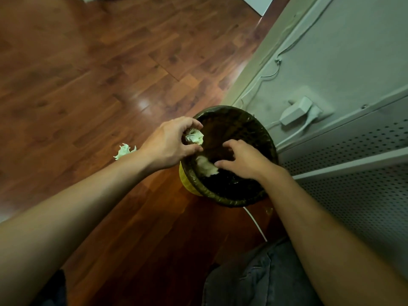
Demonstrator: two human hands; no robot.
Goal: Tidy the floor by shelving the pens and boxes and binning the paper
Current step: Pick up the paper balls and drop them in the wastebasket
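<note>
A yellow bin (260,131) lined with a dark bag stands on the wooden floor beside a grey wall. My left hand (170,144) is over the bin's left rim, fingers closed around a crumpled paper ball (195,136). My right hand (245,161) hovers over the bin's mouth with its fingers spread and nothing in them. Just below its fingertips a second crumpled paper (206,168) is inside the bin, loose. A third crumpled paper (124,151) lies on the floor left of my left forearm. No pens or boxes are in view.
A white plug adapter (297,112) sits in a wall socket right of the bin, with cables along the wall. A perforated grey metal panel (357,191) fills the right side. A white cable (256,224) runs across the floor near my knee (254,277).
</note>
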